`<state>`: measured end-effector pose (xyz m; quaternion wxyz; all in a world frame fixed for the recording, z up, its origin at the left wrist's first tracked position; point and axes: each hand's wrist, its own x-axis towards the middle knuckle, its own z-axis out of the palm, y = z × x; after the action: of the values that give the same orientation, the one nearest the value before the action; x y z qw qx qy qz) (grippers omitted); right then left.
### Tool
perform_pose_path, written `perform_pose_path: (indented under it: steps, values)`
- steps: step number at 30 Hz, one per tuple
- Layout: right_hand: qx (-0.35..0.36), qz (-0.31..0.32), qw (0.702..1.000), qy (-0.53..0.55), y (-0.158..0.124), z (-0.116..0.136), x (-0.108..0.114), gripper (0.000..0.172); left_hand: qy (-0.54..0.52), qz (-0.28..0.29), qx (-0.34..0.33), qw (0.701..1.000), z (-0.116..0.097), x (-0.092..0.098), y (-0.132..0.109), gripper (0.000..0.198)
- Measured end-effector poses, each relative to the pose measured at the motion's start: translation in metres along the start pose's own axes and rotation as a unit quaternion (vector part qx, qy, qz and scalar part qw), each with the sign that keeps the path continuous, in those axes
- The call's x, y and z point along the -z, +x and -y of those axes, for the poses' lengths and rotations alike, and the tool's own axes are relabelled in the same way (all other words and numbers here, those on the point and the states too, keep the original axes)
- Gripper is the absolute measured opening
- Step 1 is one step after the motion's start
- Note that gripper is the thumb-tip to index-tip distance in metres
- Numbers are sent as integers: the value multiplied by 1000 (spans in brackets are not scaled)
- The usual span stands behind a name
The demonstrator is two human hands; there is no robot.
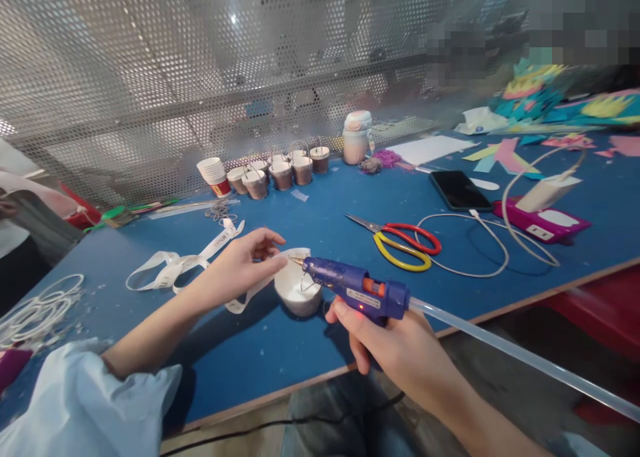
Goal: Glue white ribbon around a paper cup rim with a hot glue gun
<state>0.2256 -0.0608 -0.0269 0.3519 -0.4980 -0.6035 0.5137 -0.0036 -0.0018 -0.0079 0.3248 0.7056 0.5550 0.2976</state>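
Note:
My right hand [385, 340] is wrapped round a blue hot glue gun [357, 287], its red light lit and a long clear glue stick [515, 350] jutting out of the back. The metal nozzle points left, at a white printed ribbon [257, 289]. Thumb and fingers of my left hand [253, 257] pinch that ribbon close to its end, just beside the nozzle. Below the nozzle stands a small paper cup [299, 290] with a white inside and a thin wire loop; the ribbon passes by its rim. Whether nozzle and ribbon touch, I cannot tell.
Red-and-yellow scissors [407, 244] lie right of the cup, near a phone [460, 189], a white cable and a magenta power strip [545, 220]. Several brown-wrapped cups [281, 175] and a jar [357, 140] line the back. Loose ribbon [167, 270] and white cord [43, 314] lie left.

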Motion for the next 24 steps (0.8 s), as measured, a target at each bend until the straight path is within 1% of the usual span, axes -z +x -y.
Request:
perform_pose_path:
  steps: [2, 4, 7, 10, 12, 14, 18, 21, 24]
  values:
    - [22, 12, 1000, -8, 2, -1, 2, 31, -26, 5, 7, 1000, 1, 8, -4, 34]
    - [29, 20, 999, -20, 5, -2, 6, 32, -39, 17, 13, 999, 3, 17, -11, 36]
    - [28, 33, 998, -50, 10, 0, 10, 33, -31, 61, 13, 998, 11, 28, -27, 46]
    - [35, 53, 994, -90, 14, 1, 13, 34, 44, 103, -13, 994, 18, 31, -44, 69]
    - [32, 60, 991, -113, 16, 0, 14, 35, 112, 99, -32, 988, 21, 27, -53, 77]
    - [28, 67, 989, -127, 17, 0, 13, 37, 153, 72, -44, 985, 21, 18, -57, 70]
    - [22, 71, 990, -124, 16, 0, 11, 37, 155, 13, -84, 984, 17, 4, -53, 42]
    - [14, 77, 991, -113, 16, 3, 12, 33, 156, -21, -119, 980, 16, 2, -44, 32]
    - [20, 89, 989, -117, 18, 7, 15, 30, 151, -42, -147, 977, 17, 6, -37, 32]
